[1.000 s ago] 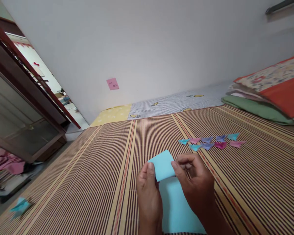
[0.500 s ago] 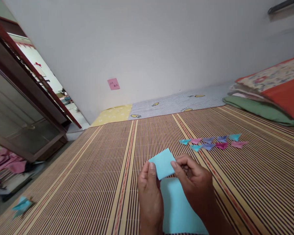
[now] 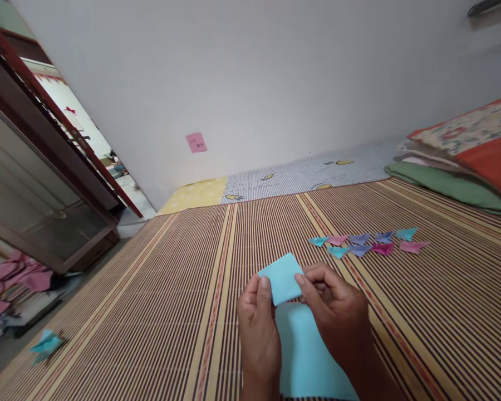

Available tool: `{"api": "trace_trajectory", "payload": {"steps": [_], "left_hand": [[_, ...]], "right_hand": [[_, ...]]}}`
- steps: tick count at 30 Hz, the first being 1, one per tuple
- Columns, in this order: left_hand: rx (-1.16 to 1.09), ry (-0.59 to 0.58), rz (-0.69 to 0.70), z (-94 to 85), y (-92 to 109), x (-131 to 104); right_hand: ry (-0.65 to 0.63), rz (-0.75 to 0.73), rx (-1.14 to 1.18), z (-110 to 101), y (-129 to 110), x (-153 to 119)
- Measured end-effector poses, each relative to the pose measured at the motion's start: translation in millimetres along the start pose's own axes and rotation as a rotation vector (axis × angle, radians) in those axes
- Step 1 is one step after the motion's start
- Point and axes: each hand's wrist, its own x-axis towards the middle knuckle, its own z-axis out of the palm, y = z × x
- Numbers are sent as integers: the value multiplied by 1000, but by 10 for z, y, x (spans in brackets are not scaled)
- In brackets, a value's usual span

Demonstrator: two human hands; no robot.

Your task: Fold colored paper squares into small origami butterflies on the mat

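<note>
Between my two hands is a small folded square of light-blue paper (image 3: 283, 277), tilted and raised over the mat. My left hand (image 3: 259, 328) pinches its left corner, thumb on top. On the right edge, my right hand (image 3: 334, 306) grips it between thumb and curled fingers. Beneath them a larger light-blue sheet (image 3: 307, 356) lies on the striped mat, partly covered by my hands and wrists. Beyond my right hand, several small folded paper pieces (image 3: 359, 250) in blue, pink, purple and magenta lie in two rows.
A crumpled-looking blue folded paper piece (image 3: 47, 345) lies at the mat's left edge. Folded bedding (image 3: 455, 186) is stacked at the right. A pink note (image 3: 196, 142) sticks to the wall behind a checked cloth (image 3: 292, 174). A framed door (image 3: 45, 189) stands at the left.
The whole view has shifted slightly, so things appear a little further right. Both hands keep their hold on the folded paper, with hardly any other change.
</note>
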Motion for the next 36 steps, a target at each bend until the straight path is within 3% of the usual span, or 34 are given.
{"api": "trace_trajectory", "payload": {"steps": [15,22,36], "left_hand": [[23,-2,10,0,-4,0],[49,-169,123,50,157,-2],[327,-14,311,54,232,-53]], "right_hand": [[-1,-33,-48,-18,-18,7],[23,-5,-29,-66,-6,35],[-14,121,158,-17,63,15]]}}
